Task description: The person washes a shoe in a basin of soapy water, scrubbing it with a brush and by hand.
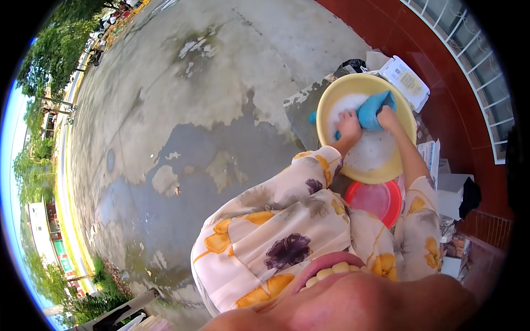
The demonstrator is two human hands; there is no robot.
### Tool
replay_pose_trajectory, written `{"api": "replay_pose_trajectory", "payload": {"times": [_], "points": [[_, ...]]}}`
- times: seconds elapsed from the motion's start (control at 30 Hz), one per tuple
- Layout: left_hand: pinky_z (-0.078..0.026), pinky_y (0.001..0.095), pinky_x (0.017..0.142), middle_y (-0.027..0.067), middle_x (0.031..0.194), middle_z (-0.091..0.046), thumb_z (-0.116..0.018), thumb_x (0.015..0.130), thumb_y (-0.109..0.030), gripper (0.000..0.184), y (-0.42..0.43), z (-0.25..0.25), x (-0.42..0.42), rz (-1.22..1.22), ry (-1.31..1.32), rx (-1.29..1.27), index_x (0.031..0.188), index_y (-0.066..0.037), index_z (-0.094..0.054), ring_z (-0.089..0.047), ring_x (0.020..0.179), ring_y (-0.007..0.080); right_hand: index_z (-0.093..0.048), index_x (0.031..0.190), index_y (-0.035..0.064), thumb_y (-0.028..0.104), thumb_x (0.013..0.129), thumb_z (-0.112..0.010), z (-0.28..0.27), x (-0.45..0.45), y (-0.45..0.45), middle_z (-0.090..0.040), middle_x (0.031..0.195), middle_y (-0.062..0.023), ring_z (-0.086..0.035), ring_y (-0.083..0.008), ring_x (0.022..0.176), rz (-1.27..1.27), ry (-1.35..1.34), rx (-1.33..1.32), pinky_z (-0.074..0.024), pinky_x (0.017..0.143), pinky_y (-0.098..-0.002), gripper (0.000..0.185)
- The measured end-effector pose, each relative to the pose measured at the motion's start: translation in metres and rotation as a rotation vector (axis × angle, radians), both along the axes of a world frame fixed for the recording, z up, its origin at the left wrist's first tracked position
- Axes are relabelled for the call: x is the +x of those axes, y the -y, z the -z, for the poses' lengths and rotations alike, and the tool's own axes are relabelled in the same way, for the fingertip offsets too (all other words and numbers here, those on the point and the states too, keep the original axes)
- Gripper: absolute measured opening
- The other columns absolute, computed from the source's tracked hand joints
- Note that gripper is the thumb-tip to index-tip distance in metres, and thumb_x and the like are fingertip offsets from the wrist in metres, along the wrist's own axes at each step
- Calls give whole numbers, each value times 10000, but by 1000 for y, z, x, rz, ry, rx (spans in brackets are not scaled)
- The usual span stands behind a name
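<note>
A yellow basin (407, 144) holds sudsy water. In it lies a blue cloth (371, 110), bunched into a tube with a wide mouth at its upper right end. My left hand (349, 126) is in the suds at the lower left end of the cloth, its fingers curled; a bit of blue shows below them. My right hand (386, 117) grips the cloth near its open end, and its fingertips are partly hidden by the fabric. Just below the basin stands a red basin (375, 199) with cloudy liquid in it.
A white container (406, 83) leans by the basin's upper right side. White boxes (452, 193) and a dark cloth (470, 197) sit along the dark red wall (469, 127). A black bag (353, 67) lies above the basin. The concrete floor (221, 110) has wet patches.
</note>
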State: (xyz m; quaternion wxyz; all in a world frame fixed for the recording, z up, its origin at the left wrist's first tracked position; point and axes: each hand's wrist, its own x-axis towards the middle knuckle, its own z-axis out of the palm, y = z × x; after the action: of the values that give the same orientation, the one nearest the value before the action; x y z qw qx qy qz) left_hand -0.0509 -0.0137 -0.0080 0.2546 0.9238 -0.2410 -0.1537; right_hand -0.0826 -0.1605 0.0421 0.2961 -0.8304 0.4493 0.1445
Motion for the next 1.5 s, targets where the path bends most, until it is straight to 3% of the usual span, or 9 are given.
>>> {"api": "replay_pose_trajectory", "payload": {"times": [0.1, 0.23, 0.43, 0.63, 1.0, 1.1, 1.27, 1.43, 1.5], "points": [[-358, 594, 910, 146, 1308, -408, -746, 661, -260, 755, 11, 23, 6, -8, 17, 12, 1318, -113, -404, -351, 1250, 347, -554, 1075, -116, 121, 835, -480, 65, 4, 12, -632, 925, -311, -657, -422, 739, -127, 129, -224, -536, 569, -452, 346], [-361, 589, 916, 148, 1323, -400, -742, 660, -254, 755, 7, 20, 1, -29, -16, -24, 1320, -116, -403, -351, 1250, 349, -561, 1079, -99, 122, 825, -482, 2, -12, -22, -642, 880, -300, -656, -402, 641, -180, 234, 128, -522, 539, -449, 345], [-351, 589, 928, 158, 1330, -392, -747, 666, -259, 780, 7, 14, 1, -38, -21, -37, 1341, -119, -382, -346, 1249, 356, -561, 1095, -63, 91, 799, -482, 15, 3, 9, -647, 829, -277, -657, -356, 585, -403, -153, -47, -497, 449, -428, 342], [-343, 590, 936, 163, 1330, -389, -758, 669, -237, 793, 11, 24, 2, -68, -10, -42, 1349, -116, -370, -348, 1240, 356, -547, 1136, -70, 187, 861, -491, 10, 5, -15, -601, 1069, -296, -662, -386, 805, -26, 57, -55, -539, 551, -434, 381], [-364, 551, 930, 145, 1269, -423, -752, 675, -267, 661, 5, 11, -4, -70, -31, -86, 1247, -120, -457, -354, 1240, 358, -553, 1087, -94, 104, 794, -471, -30, -11, -17, -641, 883, -280, -655, -389, 825, -133, 2, 57, -521, 534, -465, 363], [-367, 544, 929, 139, 1264, -426, -769, 659, -296, 699, 9, 21, -1, -97, 33, -77, 1259, -127, -452, -365, 1225, 347, -563, 1136, -80, 214, 832, -502, -6, -2, -11, -587, 1085, -308, -587, -404, 1031, -133, 85, -184, -475, 879, -442, 428], [-359, 549, 937, 140, 1278, -414, -779, 651, -257, 753, 2, 16, 0, -63, -39, -71, 1304, -145, -423, -359, 1224, 353, -549, 1167, -68, 231, 845, -497, 23, -13, -22, -559, 1136, -315, -574, -405, 1057, -145, 96, 0, -507, 806, -446, 442], [-357, 544, 945, 144, 1289, -412, -791, 641, -230, 812, 1, 18, 1, -8, -9, -72, 1345, -155, -394, -362, 1221, 355, -549, 1156, -75, 144, 819, -522, -22, -11, -24, -548, 1169, -308, -571, -407, 1064, -276, -231, 115, -510, 762, -468, 403], [-354, 549, 952, 154, 1291, -415, -800, 634, -233, 829, 2, 17, 0, -31, -37, -100, 1350, -160, -390, -357, 1230, 358, -546, 1163, -67, 132, 818, -514, -29, -11, -23, -560, 1154, -300, -575, -406, 1056, -192, -88, 16, -507, 776, -466, 400]]}}
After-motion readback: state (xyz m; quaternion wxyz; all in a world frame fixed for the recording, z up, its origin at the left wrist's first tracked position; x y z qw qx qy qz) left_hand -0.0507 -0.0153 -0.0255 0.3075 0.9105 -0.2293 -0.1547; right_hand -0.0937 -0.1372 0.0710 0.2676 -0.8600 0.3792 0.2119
